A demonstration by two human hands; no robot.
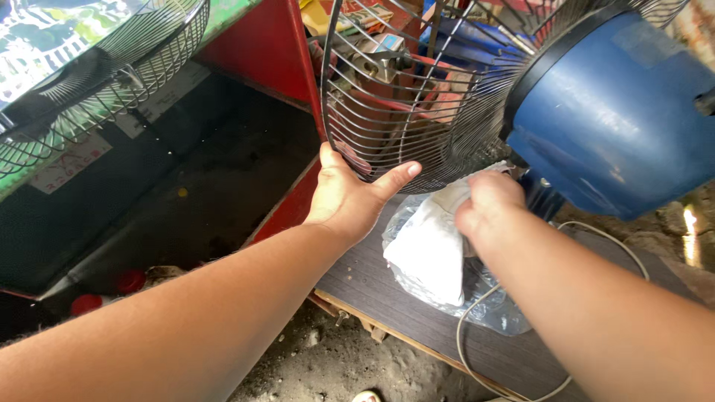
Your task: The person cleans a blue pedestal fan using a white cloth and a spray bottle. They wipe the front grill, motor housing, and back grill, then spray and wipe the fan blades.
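Fan guard (417,97): black wire grille, mounted on the front of the blue motor housing (618,119), tilted toward the camera. Taken as landmark for all positions below.

Left hand (350,197): at the lower rim of the fan guard, palm against the wire ring, fingers wrapped behind it, thumb extended along the rim. Clamped on the guard.

Right hand (488,208): just below the fan guard, beside the housing neck, fingers curled shut around a white cloth (428,249). Pressed toward the lower wires; actual contact with the wires cannot be told.

Clear plastic bag (491,305): under the cloth, below the guard, lying on the dark wood-grain table (380,286).

Grey power cord (477,350): looped across the table, below and right of the guard.

Second wire grille (97,74): detached, well to the left of the fan guard, resting on a green-topped surface.

Red cabinet panel (268,45): between the two grilles.
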